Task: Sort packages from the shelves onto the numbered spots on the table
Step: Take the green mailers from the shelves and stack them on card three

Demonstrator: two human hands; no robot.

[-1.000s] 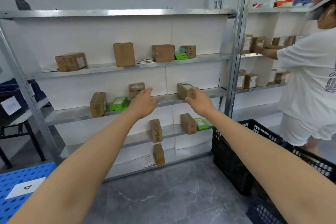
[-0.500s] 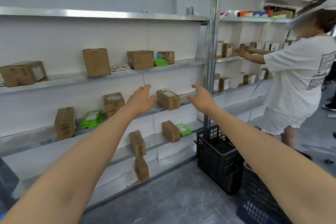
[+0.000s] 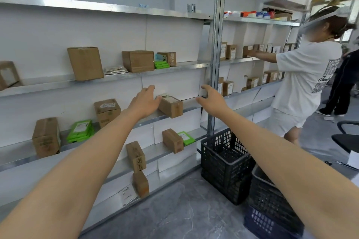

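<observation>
- Two bare forearms reach forward from the bottom corners toward the metal shelving (image 3: 216, 64).
- Floor, right side: a black crate (image 3: 225, 163) stands at the foot of the shelving upright. Nearer, a second dark crate (image 3: 272, 198) sits on a blue crate (image 3: 266, 225).
- Lowest levels: an upright brown box (image 3: 140, 183), then a printed tall box (image 3: 136, 156) above it. Further right, a squat box (image 3: 172, 140) has a green flat pack (image 3: 186, 138) against its right side.
- Middle shelf: the small cardboard box (image 3: 171, 105) sits angled at the front edge, label up, between the two hands.
- Left hand (image 3: 144, 103): fingers straight and loosely spread, holding nothing. The thumb edge is right at the box's left end; cannot tell whether they touch.
- Right hand (image 3: 210, 101): fingers spread and slightly curved, holding nothing, near the box's right side but apart from it.
- Same shelf, leftward: a labelled box (image 3: 106, 111), a stack of green packs (image 3: 80, 131) and a tall box (image 3: 46, 137).
- Upper shelf: a tilted tall carton (image 3: 85, 63) and a wide carton (image 3: 138, 60).
- Far right: another person (image 3: 303, 87) in a white T-shirt reaches into the neighbouring bay.
</observation>
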